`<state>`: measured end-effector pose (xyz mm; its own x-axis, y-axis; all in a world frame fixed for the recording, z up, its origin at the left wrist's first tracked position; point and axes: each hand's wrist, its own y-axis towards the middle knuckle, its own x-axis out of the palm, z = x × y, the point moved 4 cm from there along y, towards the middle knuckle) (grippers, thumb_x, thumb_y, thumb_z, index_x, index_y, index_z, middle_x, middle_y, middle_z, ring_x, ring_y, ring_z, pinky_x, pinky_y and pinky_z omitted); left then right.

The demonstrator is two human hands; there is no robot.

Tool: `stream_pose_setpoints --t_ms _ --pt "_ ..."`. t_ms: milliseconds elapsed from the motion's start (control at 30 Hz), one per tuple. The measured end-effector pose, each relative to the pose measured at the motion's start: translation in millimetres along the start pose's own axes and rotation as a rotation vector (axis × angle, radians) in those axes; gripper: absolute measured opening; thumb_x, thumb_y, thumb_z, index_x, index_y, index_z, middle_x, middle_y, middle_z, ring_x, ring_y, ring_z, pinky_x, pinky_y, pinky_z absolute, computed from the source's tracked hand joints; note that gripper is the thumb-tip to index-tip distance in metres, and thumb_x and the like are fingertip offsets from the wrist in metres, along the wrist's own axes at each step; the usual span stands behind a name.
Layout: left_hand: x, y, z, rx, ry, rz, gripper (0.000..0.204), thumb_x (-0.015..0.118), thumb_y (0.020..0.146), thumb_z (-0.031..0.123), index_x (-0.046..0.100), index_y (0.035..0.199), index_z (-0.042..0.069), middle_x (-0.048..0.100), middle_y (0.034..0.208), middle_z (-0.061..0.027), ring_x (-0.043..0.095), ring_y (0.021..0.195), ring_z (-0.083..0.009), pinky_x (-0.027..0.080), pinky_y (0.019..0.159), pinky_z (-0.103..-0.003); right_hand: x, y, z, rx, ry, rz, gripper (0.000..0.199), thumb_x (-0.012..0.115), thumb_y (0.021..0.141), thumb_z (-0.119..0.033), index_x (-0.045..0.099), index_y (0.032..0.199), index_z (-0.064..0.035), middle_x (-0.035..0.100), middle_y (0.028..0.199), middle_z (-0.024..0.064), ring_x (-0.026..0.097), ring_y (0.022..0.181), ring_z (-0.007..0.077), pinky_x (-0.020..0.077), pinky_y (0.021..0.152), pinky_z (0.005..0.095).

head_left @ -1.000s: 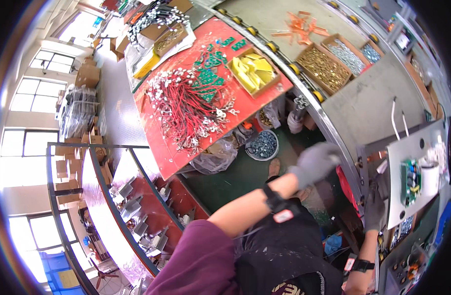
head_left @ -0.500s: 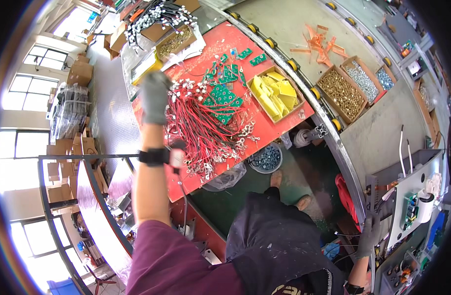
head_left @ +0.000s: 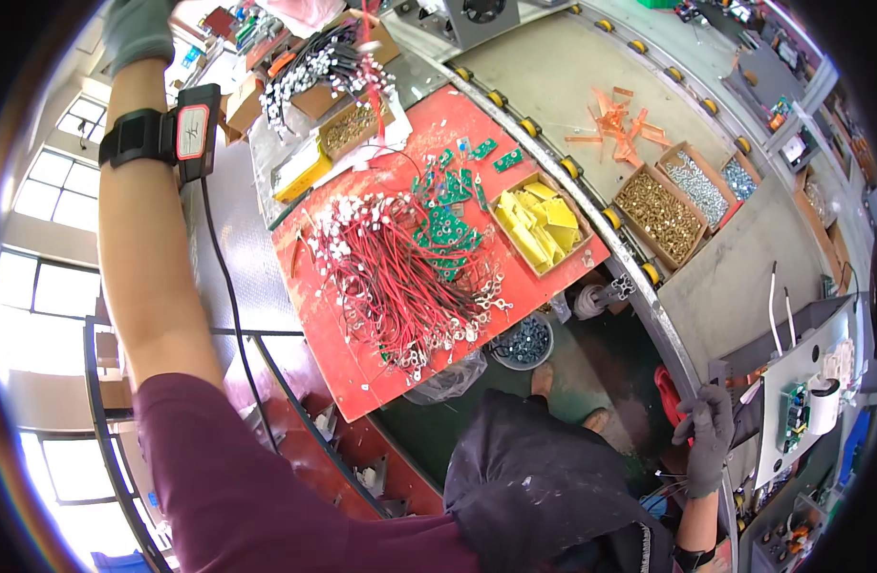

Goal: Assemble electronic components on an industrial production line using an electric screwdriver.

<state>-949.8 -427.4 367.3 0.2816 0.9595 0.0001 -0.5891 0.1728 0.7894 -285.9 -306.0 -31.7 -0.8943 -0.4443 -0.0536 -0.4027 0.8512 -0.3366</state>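
Note:
My left hand [head_left: 138, 33], in a grey glove, is raised at the far upper left with the arm stretched out. The picture's edge cuts off its fingers, so its grip is hidden. A black strap and a device with a pale label [head_left: 192, 131] sit on that wrist, trailing a black cable. At the lower right, my gloved right hand [head_left: 708, 444] has its fingers loosely bent and apart, beside a grey housing and a red object [head_left: 668, 393]. A panel [head_left: 780, 420] bearing a green circuit board [head_left: 794, 417] and a white cylinder [head_left: 823, 403] stands right of it.
On the red tabletop [head_left: 357, 382] lie red and black wires [head_left: 391, 277], green circuit boards [head_left: 448, 234] and a box of yellow pieces [head_left: 542, 229]. A roller rail [head_left: 639, 253] curves past boxes of screws [head_left: 660, 215]. Beneath stands a bucket of hardware [head_left: 523, 342].
My left hand has swung from above the wires to the far upper left. My right hand has lifted slightly from beside the rail, its fingers now bent. The table appears slightly lower and farther right.

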Motion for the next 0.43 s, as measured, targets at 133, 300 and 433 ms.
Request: stream_pose_setpoints --t_ms 133,300,433 --pt "24 -9 -5 -0.028 0.11 -0.092 0.017 0.05 0.091 0.007 0.059 0.104 -0.002 0.065 0.098 -0.016 0.064 0.082 -0.0173 0.056 0.08 -0.029 -12 -3 -5 -0.032 -0.064 -0.019 0.03 0.055 0.092 -0.028 0.054 0.107 -0.0022 0.055 0.078 0.0037 0.045 0.052 0.0049 0.035 0.045 0.0186" --pt "63 -33 -2 -0.099 -0.164 -0.266 0.022 0.054 0.092 0.009 0.06 0.111 0.001 0.065 0.098 -0.0103 0.053 0.064 -0.0078 0.05 0.069 -0.02 -13 -6 -12 -0.168 -0.218 -0.022 0.032 0.056 0.091 -0.028 0.057 0.111 -0.0028 0.05 0.078 0.0021 0.044 0.055 0.0046 0.0348 0.049 0.0186" --pt "75 -21 21 -0.093 -0.022 -0.271 0.028 0.055 0.092 0.013 0.059 0.119 0.006 0.064 0.102 -0.0074 0.05 0.067 -0.0073 0.05 0.07 -0.022 -14 -12 -19 -0.132 -0.09 -0.024 0.033 0.055 0.091 -0.027 0.055 0.115 -0.004 0.051 0.083 0.0039 0.045 0.058 0.0064 0.0378 0.051 0.0209"
